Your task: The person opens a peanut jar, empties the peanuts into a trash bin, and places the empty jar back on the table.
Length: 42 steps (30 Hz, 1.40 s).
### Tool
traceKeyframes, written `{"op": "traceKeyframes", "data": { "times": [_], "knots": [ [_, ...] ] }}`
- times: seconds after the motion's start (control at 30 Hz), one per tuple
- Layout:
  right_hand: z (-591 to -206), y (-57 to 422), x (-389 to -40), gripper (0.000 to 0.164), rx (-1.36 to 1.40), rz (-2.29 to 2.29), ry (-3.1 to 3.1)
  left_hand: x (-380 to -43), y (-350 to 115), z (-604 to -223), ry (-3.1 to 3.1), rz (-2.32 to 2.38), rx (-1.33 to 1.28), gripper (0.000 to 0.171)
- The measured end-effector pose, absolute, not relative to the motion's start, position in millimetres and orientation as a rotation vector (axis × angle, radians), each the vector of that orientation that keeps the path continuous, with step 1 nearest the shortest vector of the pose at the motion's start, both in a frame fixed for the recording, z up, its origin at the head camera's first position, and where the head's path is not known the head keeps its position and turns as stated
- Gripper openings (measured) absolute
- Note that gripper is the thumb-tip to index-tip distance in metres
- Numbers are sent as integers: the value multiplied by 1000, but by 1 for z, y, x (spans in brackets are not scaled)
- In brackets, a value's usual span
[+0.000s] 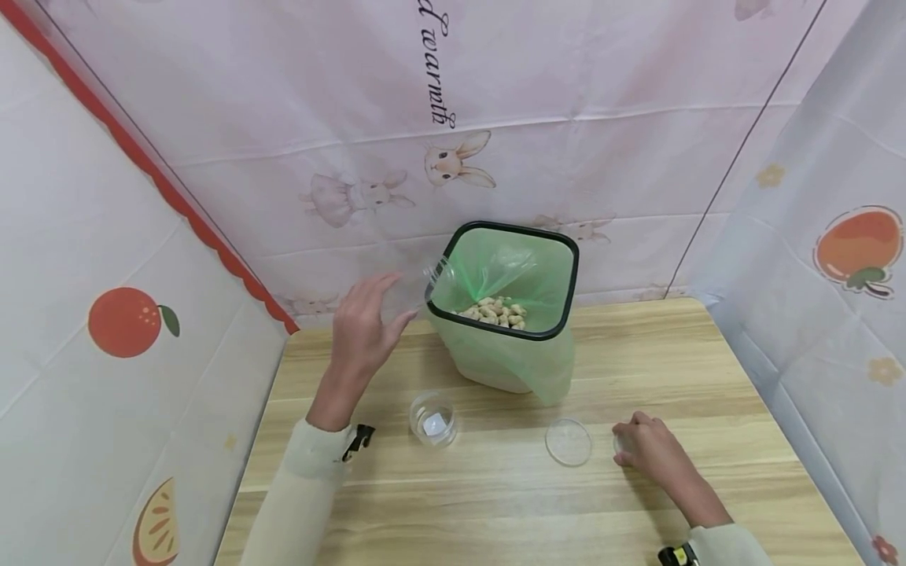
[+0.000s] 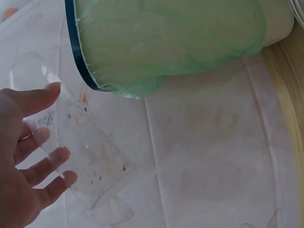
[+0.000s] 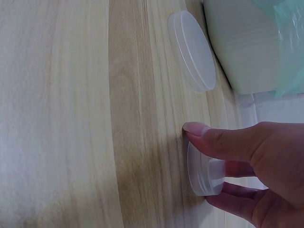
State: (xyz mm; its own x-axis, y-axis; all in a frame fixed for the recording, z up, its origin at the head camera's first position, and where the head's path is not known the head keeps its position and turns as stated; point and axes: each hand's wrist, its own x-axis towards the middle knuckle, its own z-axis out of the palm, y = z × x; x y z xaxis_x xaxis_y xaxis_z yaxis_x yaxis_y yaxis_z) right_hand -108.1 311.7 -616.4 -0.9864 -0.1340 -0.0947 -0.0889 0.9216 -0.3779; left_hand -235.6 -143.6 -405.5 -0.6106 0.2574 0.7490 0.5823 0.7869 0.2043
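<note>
In the left wrist view my left hand (image 2: 33, 156) grips a clear plastic jar (image 2: 90, 147) with dark specks on its wall. From the head view, this left hand (image 1: 364, 322) is at the left side of the bin, and the jar's ringed end (image 1: 442, 273) overlaps the black rim (image 1: 488, 333). Thumb and fingers of my right hand (image 1: 651, 448) pinch a small clear lid (image 3: 206, 168) at the tabletop. Beside it lies a larger clear round lid (image 1: 569, 442), flat on the wood. Peanuts (image 1: 498, 312) in their shells lie inside the bin.
The bin (image 1: 488, 373), lined with a green plastic bag (image 1: 545, 275), stands at the table's back. In front of it is another clear container (image 1: 433, 420) with something white in it. Printed cloth (image 1: 368, 157) hangs behind and at both sides of the wooden table (image 1: 495, 519).
</note>
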Motion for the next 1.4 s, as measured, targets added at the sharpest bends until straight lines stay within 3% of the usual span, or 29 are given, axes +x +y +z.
{"op": "traceKeyframes", "data": {
  "times": [0.67, 0.93, 1.4],
  "knots": [
    [-615, 311, -102, 53, -153, -539, 2988, -180, -131, -441, -2041, -1527, -447, 65],
    [-617, 309, -98, 53, -152, -503, 3013, -164, -119, -465, -2080, -1593, -452, 71],
    [-613, 306, -96, 52, -110, -556, 2980, -136, -91, -506, -2155, -1668, -476, 68]
  ]
}}
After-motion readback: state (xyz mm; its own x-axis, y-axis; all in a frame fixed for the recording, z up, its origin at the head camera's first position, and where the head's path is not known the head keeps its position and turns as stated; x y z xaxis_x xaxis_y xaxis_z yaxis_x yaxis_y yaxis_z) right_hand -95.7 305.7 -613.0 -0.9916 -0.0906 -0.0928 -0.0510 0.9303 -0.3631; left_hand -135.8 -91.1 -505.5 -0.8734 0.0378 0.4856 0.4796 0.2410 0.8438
